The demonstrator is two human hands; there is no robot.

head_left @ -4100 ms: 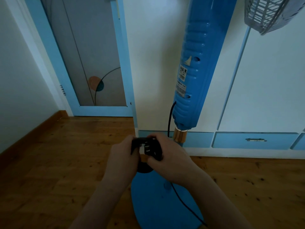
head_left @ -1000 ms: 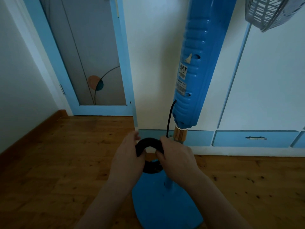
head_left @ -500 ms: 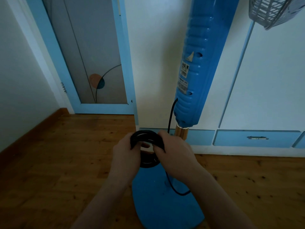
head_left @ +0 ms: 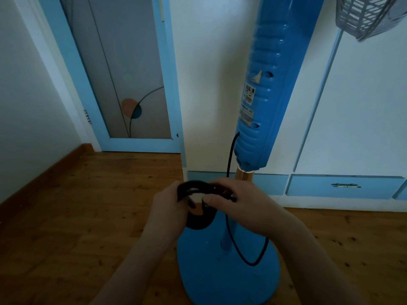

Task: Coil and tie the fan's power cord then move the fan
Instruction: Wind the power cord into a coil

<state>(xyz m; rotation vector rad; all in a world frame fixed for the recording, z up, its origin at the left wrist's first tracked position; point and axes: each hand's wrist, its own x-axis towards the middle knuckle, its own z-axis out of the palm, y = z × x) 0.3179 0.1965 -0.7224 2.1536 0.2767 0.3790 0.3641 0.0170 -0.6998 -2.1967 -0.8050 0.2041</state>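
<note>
A tall blue pedestal fan (head_left: 262, 102) stands on its round blue base (head_left: 229, 276) in front of me; its grey grille (head_left: 365, 16) shows at the top right. The black power cord (head_left: 230, 157) leaves the fan's column and hangs in a slack loop over the base. Most of the cord is wound into a black coil (head_left: 193, 190) held above the base. My left hand (head_left: 169, 208) grips the coil's left side. My right hand (head_left: 240, 203) pinches the coil's right side, where the loose strand joins it.
The floor is wooden boards (head_left: 88, 216). A white cabinet with blue trim and a low drawer (head_left: 345, 186) stands close behind the fan. A blue-framed glass door (head_left: 123, 84) is at the back left, beside a white wall with a wooden skirting (head_left: 44, 175).
The coil has been turned and lifted slightly between my hands. The loose strand under my right hand has grown into a larger slack loop hanging over the base.
</note>
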